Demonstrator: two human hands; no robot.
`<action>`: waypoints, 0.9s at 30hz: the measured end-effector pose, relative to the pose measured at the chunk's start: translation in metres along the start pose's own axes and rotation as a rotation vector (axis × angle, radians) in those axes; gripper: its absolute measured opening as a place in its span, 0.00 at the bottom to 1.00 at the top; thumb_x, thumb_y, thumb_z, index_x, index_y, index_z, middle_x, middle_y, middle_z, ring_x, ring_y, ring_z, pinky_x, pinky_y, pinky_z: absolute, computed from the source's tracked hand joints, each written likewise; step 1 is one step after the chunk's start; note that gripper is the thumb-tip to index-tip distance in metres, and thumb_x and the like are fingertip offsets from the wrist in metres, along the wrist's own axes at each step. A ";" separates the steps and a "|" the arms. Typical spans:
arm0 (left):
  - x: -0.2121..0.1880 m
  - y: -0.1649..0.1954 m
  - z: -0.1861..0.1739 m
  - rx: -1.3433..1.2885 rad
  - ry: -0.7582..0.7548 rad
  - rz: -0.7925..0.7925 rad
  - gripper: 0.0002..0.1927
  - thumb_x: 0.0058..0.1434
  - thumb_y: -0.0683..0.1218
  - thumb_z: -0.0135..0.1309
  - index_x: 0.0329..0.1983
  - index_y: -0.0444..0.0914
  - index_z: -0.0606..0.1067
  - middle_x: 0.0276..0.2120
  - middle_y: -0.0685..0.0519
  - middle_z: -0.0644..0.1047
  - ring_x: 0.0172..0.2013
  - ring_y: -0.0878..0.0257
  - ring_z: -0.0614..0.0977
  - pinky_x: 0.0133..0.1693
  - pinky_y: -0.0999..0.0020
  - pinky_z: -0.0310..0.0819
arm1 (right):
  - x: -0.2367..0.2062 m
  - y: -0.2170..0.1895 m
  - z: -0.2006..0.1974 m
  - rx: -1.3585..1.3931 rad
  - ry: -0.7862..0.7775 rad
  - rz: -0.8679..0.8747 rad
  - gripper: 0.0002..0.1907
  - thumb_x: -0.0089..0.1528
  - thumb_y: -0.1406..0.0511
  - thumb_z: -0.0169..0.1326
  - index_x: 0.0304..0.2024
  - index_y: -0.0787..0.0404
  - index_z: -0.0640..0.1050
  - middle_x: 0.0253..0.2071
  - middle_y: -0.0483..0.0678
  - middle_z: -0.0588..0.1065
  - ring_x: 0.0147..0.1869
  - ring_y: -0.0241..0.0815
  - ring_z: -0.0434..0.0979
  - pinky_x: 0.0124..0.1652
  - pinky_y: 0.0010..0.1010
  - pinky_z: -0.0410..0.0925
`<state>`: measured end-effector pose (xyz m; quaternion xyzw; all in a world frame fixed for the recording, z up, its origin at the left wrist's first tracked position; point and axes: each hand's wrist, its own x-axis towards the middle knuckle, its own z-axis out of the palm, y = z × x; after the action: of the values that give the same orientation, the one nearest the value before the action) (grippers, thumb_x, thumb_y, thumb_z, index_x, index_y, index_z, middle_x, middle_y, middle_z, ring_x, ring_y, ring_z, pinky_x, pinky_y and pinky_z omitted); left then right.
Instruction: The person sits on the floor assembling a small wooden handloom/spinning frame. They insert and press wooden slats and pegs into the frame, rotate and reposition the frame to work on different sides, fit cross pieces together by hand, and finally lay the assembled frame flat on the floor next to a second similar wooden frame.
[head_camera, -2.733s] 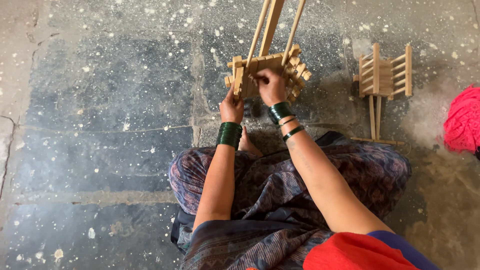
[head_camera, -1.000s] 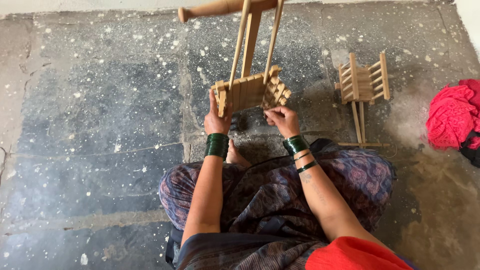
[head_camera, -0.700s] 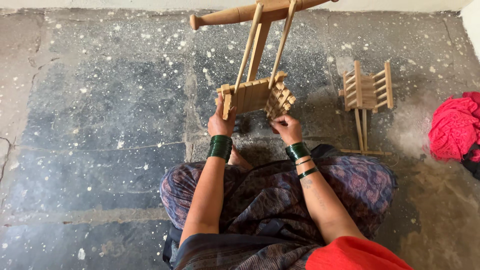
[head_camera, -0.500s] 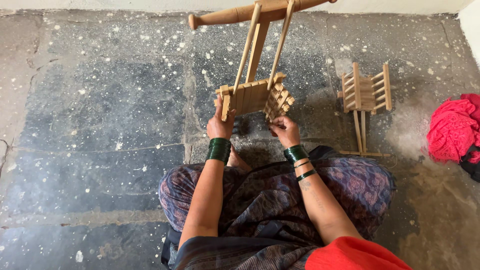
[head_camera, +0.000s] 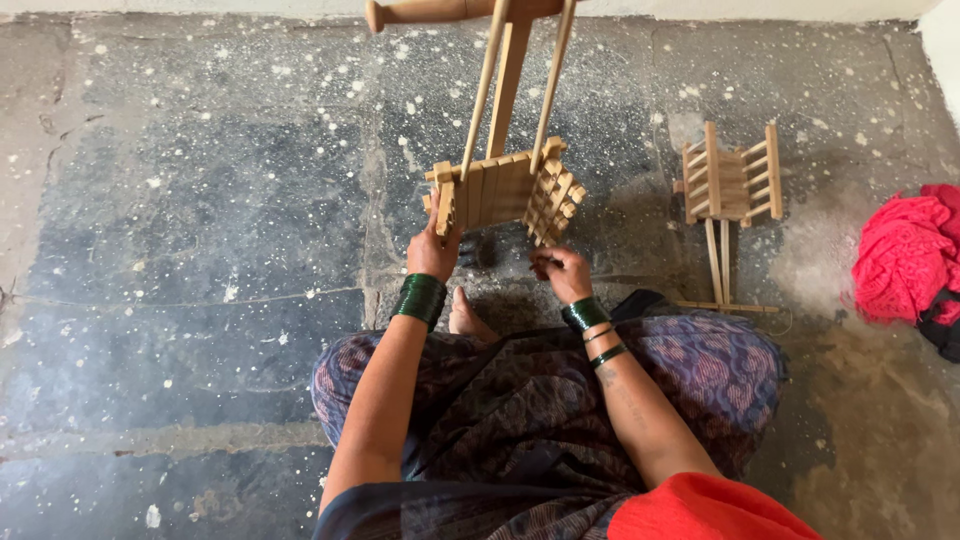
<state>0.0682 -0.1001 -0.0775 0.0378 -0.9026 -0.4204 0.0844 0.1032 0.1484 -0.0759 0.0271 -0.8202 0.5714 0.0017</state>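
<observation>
Where it stands: on the speckled stone floor (head_camera: 200, 200) before the seated person's knees, the wooden slatted frame (head_camera: 505, 190) tilts, long sticks rising to a round handle (head_camera: 420, 12).
Left hand (head_camera: 432, 252): closed around the frame's left corner post.
Right hand (head_camera: 560, 272): just below the frame's right side, fingertips pinched together; what they pinch, cannot tell.
Nearby: second slatted frame (head_camera: 732, 190) to the right, apart; red cloth (head_camera: 905, 260) beyond.

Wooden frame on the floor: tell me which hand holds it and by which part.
The left hand has its grip on the near left corner of the wooden frame. The right hand sits just below it, not clearly touching or holding anything.
</observation>
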 end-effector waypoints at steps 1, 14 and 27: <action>0.001 -0.001 -0.001 0.009 -0.032 -0.016 0.42 0.64 0.56 0.55 0.77 0.53 0.49 0.29 0.42 0.82 0.30 0.44 0.84 0.34 0.52 0.80 | -0.001 -0.001 0.001 0.050 0.001 0.014 0.08 0.62 0.72 0.57 0.41 0.57 0.84 0.39 0.49 0.82 0.35 0.35 0.83 0.35 0.25 0.76; 0.004 0.005 0.002 -0.033 0.016 0.017 0.40 0.65 0.55 0.56 0.76 0.54 0.51 0.31 0.41 0.82 0.32 0.43 0.84 0.36 0.51 0.80 | 0.106 -0.110 0.002 -0.140 0.232 -0.676 0.03 0.65 0.70 0.60 0.41 0.56 0.82 0.40 0.44 0.78 0.37 0.31 0.77 0.32 0.17 0.71; 0.006 0.016 0.009 0.004 -0.015 -0.063 0.39 0.63 0.49 0.55 0.75 0.58 0.52 0.30 0.46 0.83 0.30 0.45 0.83 0.35 0.50 0.78 | 0.162 -0.153 0.001 -0.556 0.599 -0.934 0.03 0.66 0.67 0.60 0.38 0.52 0.83 0.39 0.38 0.77 0.31 0.28 0.76 0.26 0.16 0.69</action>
<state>0.0603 -0.0835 -0.0704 0.0632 -0.9025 -0.4211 0.0641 -0.0518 0.0875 0.0729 0.2202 -0.8038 0.2581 0.4886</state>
